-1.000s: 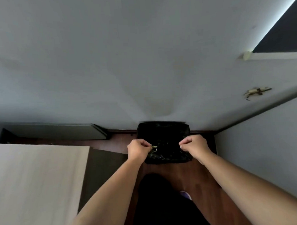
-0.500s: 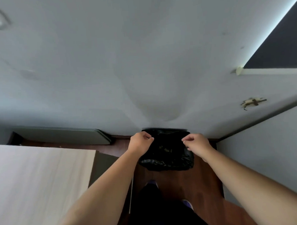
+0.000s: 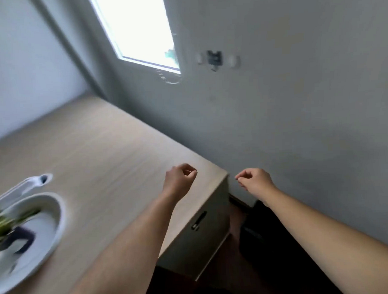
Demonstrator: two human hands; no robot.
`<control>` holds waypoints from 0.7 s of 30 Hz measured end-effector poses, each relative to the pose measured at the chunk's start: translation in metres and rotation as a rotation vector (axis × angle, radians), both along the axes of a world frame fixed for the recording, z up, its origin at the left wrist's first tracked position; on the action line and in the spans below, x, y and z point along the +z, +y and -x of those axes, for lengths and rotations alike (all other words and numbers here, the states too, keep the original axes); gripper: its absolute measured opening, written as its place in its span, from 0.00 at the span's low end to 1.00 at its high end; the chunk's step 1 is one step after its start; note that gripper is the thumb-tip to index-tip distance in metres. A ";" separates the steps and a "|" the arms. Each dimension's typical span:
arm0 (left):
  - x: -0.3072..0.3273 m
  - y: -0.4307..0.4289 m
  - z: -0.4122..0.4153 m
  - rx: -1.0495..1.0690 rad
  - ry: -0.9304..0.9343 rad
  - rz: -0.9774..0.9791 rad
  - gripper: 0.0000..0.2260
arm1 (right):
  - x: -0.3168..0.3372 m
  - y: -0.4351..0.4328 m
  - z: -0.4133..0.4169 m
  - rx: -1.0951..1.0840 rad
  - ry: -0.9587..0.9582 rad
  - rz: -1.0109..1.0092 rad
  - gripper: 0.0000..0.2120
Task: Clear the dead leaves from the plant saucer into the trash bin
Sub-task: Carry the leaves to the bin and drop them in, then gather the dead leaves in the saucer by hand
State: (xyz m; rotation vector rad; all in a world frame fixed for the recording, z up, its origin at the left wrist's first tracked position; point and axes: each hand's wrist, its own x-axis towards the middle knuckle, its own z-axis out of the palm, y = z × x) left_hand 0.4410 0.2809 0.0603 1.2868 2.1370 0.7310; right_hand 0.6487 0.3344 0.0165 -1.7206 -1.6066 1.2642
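Observation:
A white saucer (image 3: 50, 237) sits at the left edge of the wooden table (image 3: 114, 154), with green leaves (image 3: 2, 221) and a dark object on it, all blurred. The black trash bin (image 3: 255, 239) stands on the floor right of the table, partly hidden by my right forearm. My left hand (image 3: 179, 177) hovers over the table's right corner, fingers curled in, nothing visible in it. My right hand (image 3: 254, 181) is held past the table edge above the bin, fingers curled, nothing visible in it.
A white object with a hole (image 3: 39, 179) lies behind the saucer. The table's side has a drawer handle (image 3: 199, 220). A grey wall with a window (image 3: 140, 32) and a wall fitting (image 3: 215, 58) stands close behind. Dark wooden floor (image 3: 228, 275) lies below.
The view has swung left and up from the bin to the table and saucer. Both hands have lifted away from the bin's bag and now hang in the air.

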 end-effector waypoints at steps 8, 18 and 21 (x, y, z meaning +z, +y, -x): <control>0.019 -0.152 0.141 0.355 0.061 0.008 0.06 | 0.043 -0.077 0.187 0.586 -0.042 -0.084 0.12; -0.005 -0.342 0.321 0.606 0.137 0.136 0.06 | 0.044 -0.209 0.403 0.980 -0.110 -0.239 0.08; -0.014 -0.379 0.364 0.593 0.198 0.175 0.06 | 0.038 -0.237 0.448 1.094 -0.181 -0.262 0.09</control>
